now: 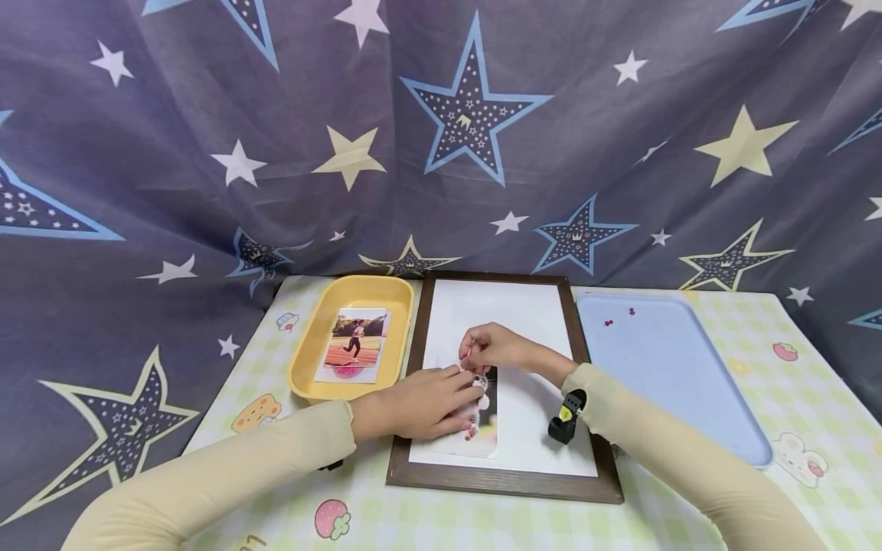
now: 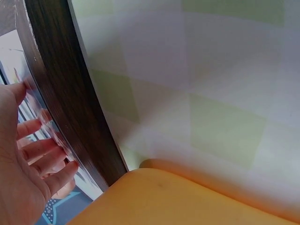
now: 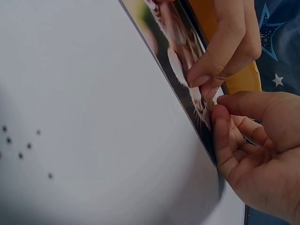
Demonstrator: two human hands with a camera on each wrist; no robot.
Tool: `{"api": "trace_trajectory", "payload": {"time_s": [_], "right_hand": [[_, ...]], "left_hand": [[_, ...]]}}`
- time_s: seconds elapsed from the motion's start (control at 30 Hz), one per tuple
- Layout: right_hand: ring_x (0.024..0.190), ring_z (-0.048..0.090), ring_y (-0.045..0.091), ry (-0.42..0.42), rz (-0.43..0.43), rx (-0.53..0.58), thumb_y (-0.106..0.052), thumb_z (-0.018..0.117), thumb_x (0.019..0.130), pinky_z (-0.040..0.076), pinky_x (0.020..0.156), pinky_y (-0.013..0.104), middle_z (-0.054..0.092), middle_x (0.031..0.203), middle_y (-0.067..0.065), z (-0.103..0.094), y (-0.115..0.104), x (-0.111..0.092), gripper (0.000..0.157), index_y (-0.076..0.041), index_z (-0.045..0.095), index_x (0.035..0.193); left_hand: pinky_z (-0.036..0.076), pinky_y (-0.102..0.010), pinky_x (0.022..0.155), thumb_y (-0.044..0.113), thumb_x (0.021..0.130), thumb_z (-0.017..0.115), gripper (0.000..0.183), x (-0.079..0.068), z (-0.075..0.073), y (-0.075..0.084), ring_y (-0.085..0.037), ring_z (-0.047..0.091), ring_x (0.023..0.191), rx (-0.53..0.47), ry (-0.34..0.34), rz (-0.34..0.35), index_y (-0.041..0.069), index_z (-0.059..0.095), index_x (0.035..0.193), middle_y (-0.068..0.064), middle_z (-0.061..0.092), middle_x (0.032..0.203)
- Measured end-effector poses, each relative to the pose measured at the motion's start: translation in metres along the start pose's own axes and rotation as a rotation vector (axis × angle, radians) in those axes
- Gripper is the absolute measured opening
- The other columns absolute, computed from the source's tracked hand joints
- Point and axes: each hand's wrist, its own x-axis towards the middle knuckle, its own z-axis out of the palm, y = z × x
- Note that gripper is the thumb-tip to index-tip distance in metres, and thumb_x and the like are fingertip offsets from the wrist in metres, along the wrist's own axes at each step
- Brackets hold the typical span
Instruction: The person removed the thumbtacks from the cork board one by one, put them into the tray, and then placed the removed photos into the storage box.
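A white board (image 1: 530, 314) in a dark brown frame lies on the table. On its left part is a photo of a white-and-striped cat (image 1: 488, 440), partly covered by my hands. My left hand (image 1: 436, 402) rests flat on the photo, its fingers spread and almost straight. At the photo's far edge, my right hand (image 1: 494, 344) pinches something small between thumb and forefinger, seemingly a push pin, mostly hidden by the fingertips. In the right wrist view, the right fingertips touch the edge of the photo (image 3: 161, 44), close to the left fingertips.
Left of the board stands a yellow tray (image 1: 303, 375) holding photos, a runner photo (image 1: 354, 340) on top. To the right is a blue tray (image 1: 668, 375) with two red push pins (image 1: 632, 311). Small dark dots (image 3: 29, 146) mark the board. A star-patterned curtain (image 1: 475, 207) hangs behind.
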Motion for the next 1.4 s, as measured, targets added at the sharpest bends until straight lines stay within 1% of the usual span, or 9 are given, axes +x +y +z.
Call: {"api": "trace_trajectory", "payload": {"time_s": [0.3,0.57,0.8,1.03,1.23,1.4], "right_hand": [[0.065,0.062,0.011,0.003,0.007,-0.016,0.003,0.063,0.092,0.053,0.063,0.022,0.067,0.072,0.003,0.0003,-0.0021,-0.0011,0.011,0.01,0.063,0.101],[0.066,0.062,0.011,0.003,0.018,-0.006,0.004,0.063,0.092,0.053,0.063,0.022,0.068,0.073,0.004,0.0008,-0.0028,-0.0009,0.012,0.01,0.063,0.102],[0.065,0.062,0.01,0.001,0.0,-0.014,0.004,0.064,0.092,0.054,0.063,0.021,0.068,0.073,0.006,0.001,0.0002,0.0,0.011,0.009,0.063,0.102],[0.066,0.062,0.01,0.018,0.018,-0.033,0.002,0.064,0.093,0.053,0.064,0.021,0.068,0.074,0.006,0.0011,0.0024,0.0002,0.01,0.007,0.064,0.101],[0.066,0.061,0.01,0.012,0.002,-0.03,0.002,0.065,0.094,0.053,0.064,0.021,0.066,0.073,0.004,0.0011,0.0031,0.0001,0.009,0.006,0.065,0.102],[0.066,0.06,0.01,0.004,-0.008,-0.022,0.002,0.063,0.094,0.052,0.064,0.02,0.065,0.073,0.005,0.0011,0.0033,-0.0007,0.011,0.008,0.065,0.103]], "left_hand": [[0.048,-0.035,0.111,0.051,0.108,0.039,0.057,0.0003,-0.0009,0.0,-0.019,0.049,0.136,0.005,-0.004,0.001,0.016,0.045,0.153,-0.004,0.052,0.145],[0.047,-0.037,0.113,0.051,0.108,0.039,0.058,-0.0005,-0.0024,0.0013,-0.02,0.047,0.14,0.005,-0.019,-0.006,0.016,0.044,0.153,-0.005,0.051,0.149],[0.047,-0.037,0.113,0.05,0.108,0.04,0.057,-0.0012,-0.0026,0.0014,-0.02,0.048,0.139,0.006,-0.001,0.003,0.015,0.045,0.153,-0.006,0.052,0.149],[0.047,-0.037,0.113,0.05,0.108,0.04,0.058,-0.0008,-0.0015,0.0012,-0.021,0.048,0.139,-0.004,0.003,0.003,0.015,0.045,0.153,-0.006,0.052,0.149],[0.046,-0.036,0.114,0.052,0.108,0.038,0.058,-0.0005,-0.0012,0.0014,-0.019,0.047,0.139,-0.002,-0.013,-0.008,0.016,0.044,0.154,-0.005,0.051,0.15],[0.047,-0.036,0.113,0.051,0.108,0.039,0.058,0.0,-0.0007,0.0013,-0.019,0.048,0.137,-0.001,-0.005,-0.006,0.016,0.045,0.153,-0.004,0.052,0.148]]}}
